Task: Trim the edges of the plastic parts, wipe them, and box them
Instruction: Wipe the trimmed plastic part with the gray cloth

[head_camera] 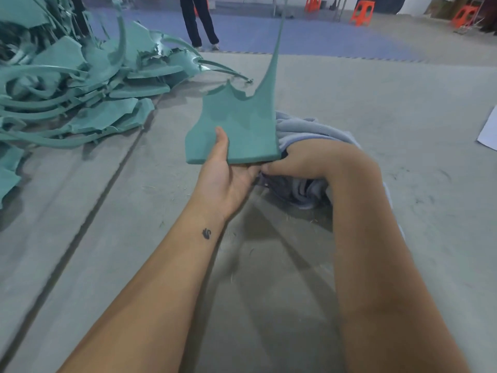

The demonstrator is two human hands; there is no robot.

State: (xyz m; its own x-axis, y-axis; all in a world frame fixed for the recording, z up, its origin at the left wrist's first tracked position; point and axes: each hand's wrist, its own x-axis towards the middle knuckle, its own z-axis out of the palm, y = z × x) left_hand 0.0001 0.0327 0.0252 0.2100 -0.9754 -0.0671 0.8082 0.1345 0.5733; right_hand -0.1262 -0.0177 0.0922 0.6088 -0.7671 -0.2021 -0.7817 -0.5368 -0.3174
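Note:
A teal plastic part (239,125) with a long thin spike pointing up stands in the middle of the view. My left hand (226,179) holds its lower edge, thumb across the near face, fingers hidden behind. My right hand (290,160) grips a pale blue cloth (312,130) and presses it against the part's right edge and far side. Its fingers are mostly buried in the cloth. More of the cloth bunches on the grey table (134,238) below my right wrist.
A large heap of teal plastic parts (75,98) covers the table's left side. A white sheet of paper (488,130) lies at the right edge. A person's legs (199,22) and orange stools (361,13) stand on the floor beyond.

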